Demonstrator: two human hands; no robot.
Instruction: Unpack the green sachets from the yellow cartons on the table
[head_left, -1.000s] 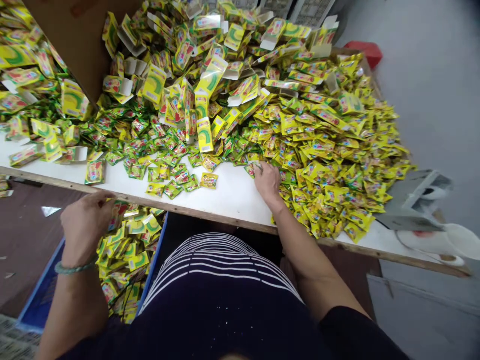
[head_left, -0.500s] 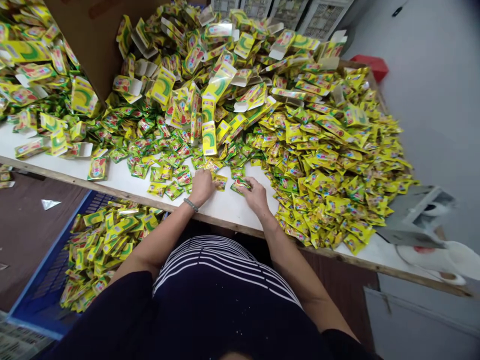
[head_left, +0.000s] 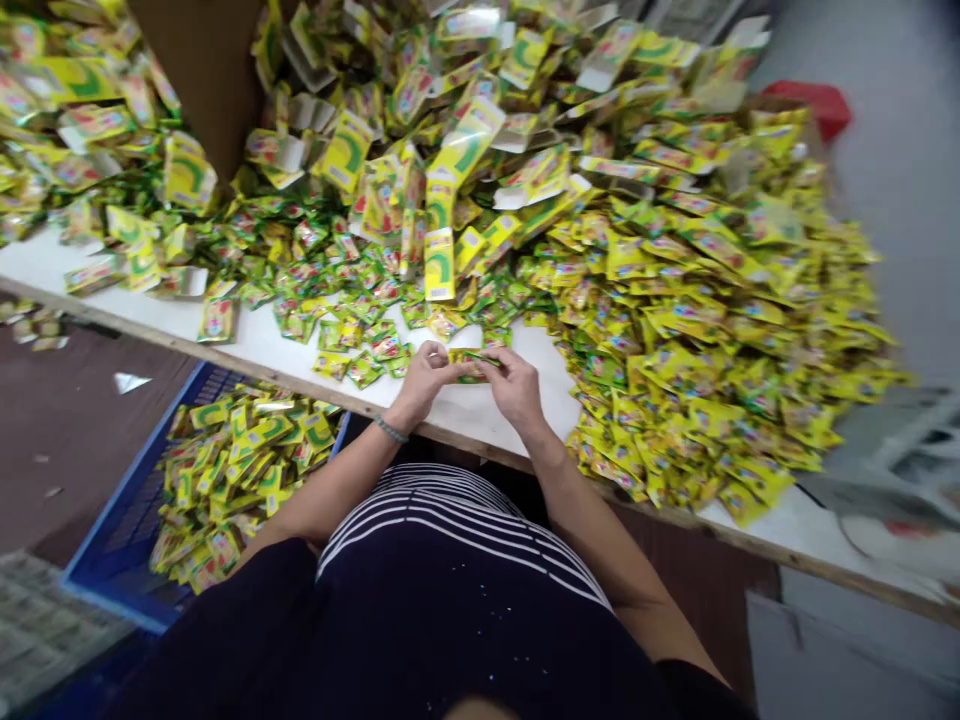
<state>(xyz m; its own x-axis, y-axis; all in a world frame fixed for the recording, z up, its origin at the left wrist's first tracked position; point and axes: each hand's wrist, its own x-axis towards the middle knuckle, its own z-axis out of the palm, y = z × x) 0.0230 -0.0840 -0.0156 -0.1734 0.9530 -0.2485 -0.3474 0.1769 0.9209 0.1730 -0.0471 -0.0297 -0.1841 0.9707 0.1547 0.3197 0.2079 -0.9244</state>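
My left hand point(head_left: 424, 383), with a beaded bracelet at the wrist, is over the white table point(head_left: 285, 352), fingers curled at the left end of yellow and green packets point(head_left: 469, 366). My right hand point(head_left: 514, 388) pinches a green packet at their right end. The two hands nearly meet. Small green and yellow packets point(head_left: 365, 370) lie loose to the left of my hands. Behind them are opened yellow boxes point(head_left: 439, 263) and more packets. A large heap of yellow packets point(head_left: 675, 350) rises to the right.
A blue crate point(head_left: 124, 510) filled with yellow boxes stands below the table's front edge at the left. A brown cardboard panel point(head_left: 199, 75) is at the back left. A red object point(head_left: 821, 108) sits behind the heap, and a grey device point(head_left: 892, 450) is at the right.
My hands have come closer together, with packets now between their fingers. My right hand has lifted its green packet toward my left. The whole view has shifted.
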